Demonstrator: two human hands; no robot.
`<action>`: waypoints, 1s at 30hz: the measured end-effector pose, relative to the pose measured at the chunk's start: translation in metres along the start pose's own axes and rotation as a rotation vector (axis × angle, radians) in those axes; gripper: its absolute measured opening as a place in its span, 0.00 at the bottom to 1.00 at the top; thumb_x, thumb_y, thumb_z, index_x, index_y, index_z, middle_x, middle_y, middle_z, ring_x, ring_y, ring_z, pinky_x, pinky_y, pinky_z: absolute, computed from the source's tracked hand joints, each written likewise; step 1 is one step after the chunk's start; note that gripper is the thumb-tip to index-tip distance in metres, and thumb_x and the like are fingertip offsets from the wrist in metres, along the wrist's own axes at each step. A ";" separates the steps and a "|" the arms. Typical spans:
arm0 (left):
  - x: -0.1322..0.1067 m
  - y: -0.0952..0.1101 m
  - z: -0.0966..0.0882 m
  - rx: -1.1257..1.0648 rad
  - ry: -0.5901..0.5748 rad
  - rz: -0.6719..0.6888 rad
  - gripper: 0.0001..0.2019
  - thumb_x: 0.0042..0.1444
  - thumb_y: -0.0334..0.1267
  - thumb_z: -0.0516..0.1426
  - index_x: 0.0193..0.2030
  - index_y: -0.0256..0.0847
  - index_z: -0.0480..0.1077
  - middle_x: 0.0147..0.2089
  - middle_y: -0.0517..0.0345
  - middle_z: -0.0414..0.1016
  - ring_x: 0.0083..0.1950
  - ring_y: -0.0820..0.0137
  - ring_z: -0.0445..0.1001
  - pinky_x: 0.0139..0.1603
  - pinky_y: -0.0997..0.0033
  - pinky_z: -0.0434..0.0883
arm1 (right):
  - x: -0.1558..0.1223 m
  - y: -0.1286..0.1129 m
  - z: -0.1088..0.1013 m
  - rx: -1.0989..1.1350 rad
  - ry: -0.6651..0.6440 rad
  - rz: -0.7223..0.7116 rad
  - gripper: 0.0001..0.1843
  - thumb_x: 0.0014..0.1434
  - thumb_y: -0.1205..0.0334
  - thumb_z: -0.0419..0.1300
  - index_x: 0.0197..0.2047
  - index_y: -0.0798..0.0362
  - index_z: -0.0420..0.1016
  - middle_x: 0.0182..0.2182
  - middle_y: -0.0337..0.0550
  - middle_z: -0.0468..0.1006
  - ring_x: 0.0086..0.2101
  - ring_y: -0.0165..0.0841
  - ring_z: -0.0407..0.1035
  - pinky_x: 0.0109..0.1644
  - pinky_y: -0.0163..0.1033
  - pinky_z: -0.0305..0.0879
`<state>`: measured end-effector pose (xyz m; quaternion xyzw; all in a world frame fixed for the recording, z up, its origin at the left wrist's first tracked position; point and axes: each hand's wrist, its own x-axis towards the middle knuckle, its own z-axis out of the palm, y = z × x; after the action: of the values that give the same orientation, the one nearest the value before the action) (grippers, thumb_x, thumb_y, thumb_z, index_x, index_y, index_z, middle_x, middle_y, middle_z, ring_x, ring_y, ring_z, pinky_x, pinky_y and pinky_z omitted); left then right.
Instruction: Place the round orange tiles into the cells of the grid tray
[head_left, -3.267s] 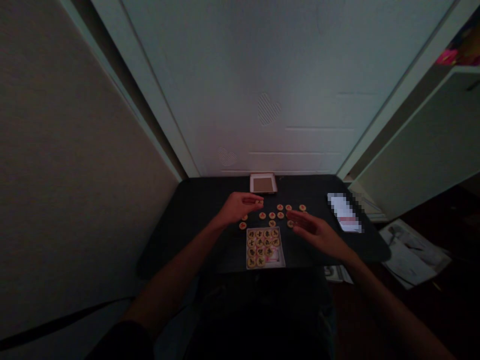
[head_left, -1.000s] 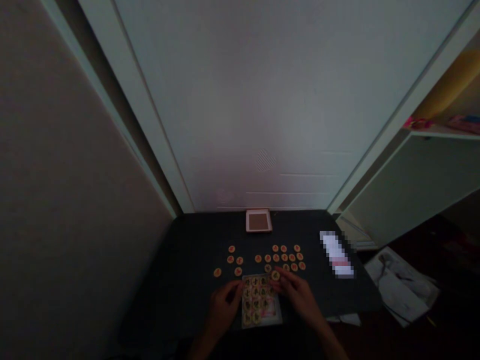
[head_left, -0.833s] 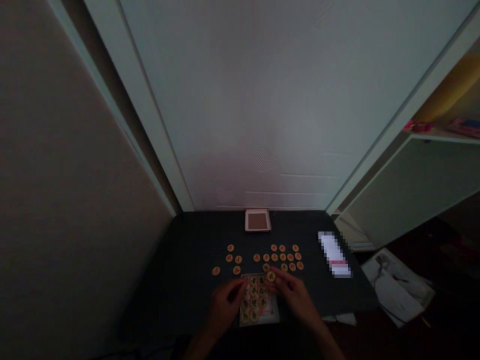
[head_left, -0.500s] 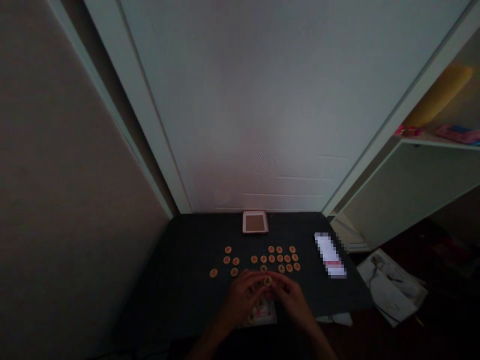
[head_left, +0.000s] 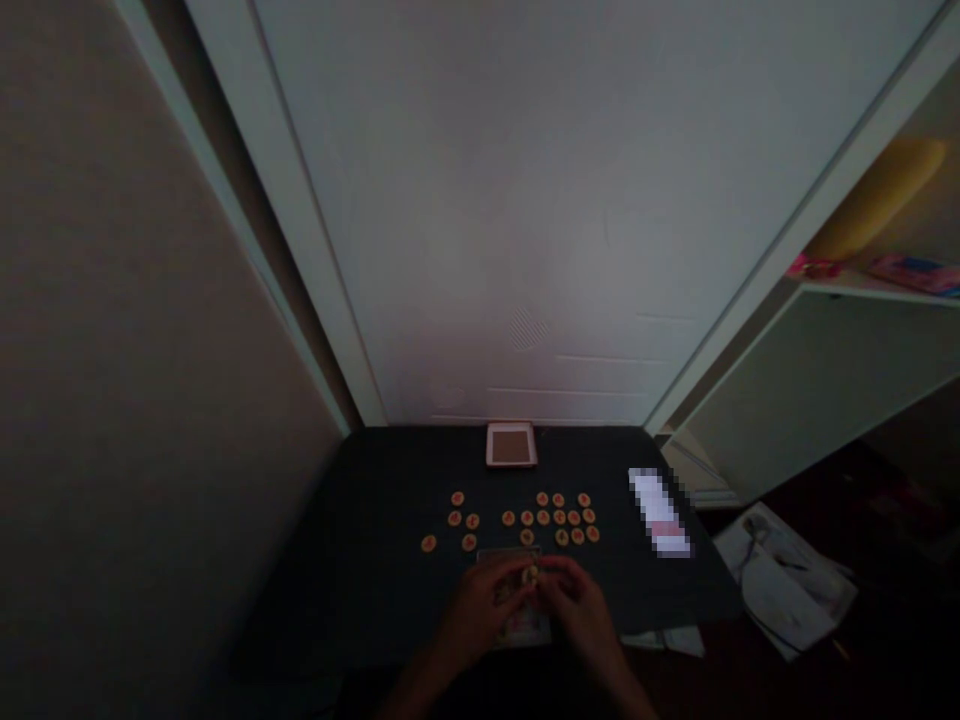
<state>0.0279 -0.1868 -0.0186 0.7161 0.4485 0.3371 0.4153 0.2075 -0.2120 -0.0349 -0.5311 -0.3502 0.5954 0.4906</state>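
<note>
My left hand (head_left: 480,598) and my right hand (head_left: 579,598) meet near the front of the dark table, fingertips together. Pinched between them is a small round pale xiangqi piece (head_left: 532,575); its marking is too dark to read. Below both hands lies a shallow box (head_left: 540,634), with some more pieces dimly visible inside. Much of this box is hidden by my hands. Just beyond it, several round wooden xiangqi pieces with red characters (head_left: 559,517) lie in loose rows at the right. A smaller group of such pieces (head_left: 454,519) lies to the left.
A white-rimmed tray or lid (head_left: 511,465) with a brown middle rests at the table's back edge. A pixelated bright phone-like object (head_left: 660,512) lies on the right side. The black table (head_left: 337,540) borders a white panel (head_left: 480,250). White papers (head_left: 787,580) lie beyond its right edge.
Both hands have come slightly lower and nearer to me with the piece, uncovering the box's far rim and a piece in the front row. The laid-out pieces have stayed in place.
</note>
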 end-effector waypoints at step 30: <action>0.005 0.000 -0.006 -0.295 -0.140 -0.217 0.18 0.61 0.47 0.59 0.55 0.45 0.75 0.53 0.54 0.81 0.53 0.61 0.78 0.55 0.64 0.72 | -0.007 -0.011 -0.006 -0.147 -0.075 -0.103 0.25 0.55 0.39 0.65 0.44 0.51 0.82 0.40 0.48 0.84 0.42 0.45 0.77 0.49 0.46 0.71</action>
<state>0.0249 -0.1810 -0.0154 0.6168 0.4387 0.3018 0.5796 0.2155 -0.2164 -0.0236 -0.5242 -0.4379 0.5617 0.4669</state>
